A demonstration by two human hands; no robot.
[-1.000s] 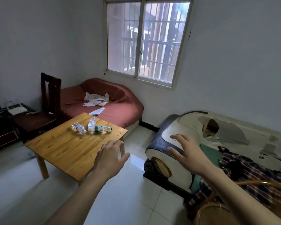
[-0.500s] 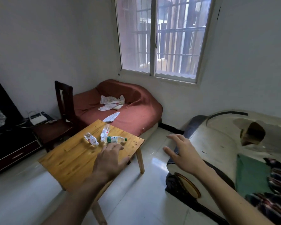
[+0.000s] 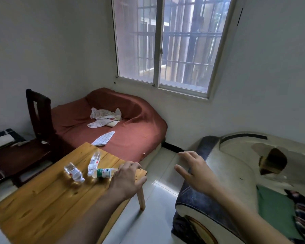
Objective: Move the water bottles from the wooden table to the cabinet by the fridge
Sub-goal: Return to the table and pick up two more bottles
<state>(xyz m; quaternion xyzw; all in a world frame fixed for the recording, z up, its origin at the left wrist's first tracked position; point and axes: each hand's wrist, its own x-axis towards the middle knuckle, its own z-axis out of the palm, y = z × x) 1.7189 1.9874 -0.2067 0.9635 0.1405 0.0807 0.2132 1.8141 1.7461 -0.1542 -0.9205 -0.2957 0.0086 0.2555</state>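
Three water bottles (image 3: 88, 169) lie on the wooden table (image 3: 42, 205); left hand (image 3: 126, 180) and right hand (image 3: 195, 173) hover, fingers spread

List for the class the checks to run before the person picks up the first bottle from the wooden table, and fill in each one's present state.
1. Three bottles on the wooden table: ok.
2. Green-label bottle lies nearest the left hand: ok.
3. Left hand has no grip on anything, fingers loose: ok.
4. Right hand free, over the floor between table and sofa: ok.
5. Two clear bottles lie on their sides, could roll: not ok.
6. Cabinet by the fridge in sight: cannot tell.
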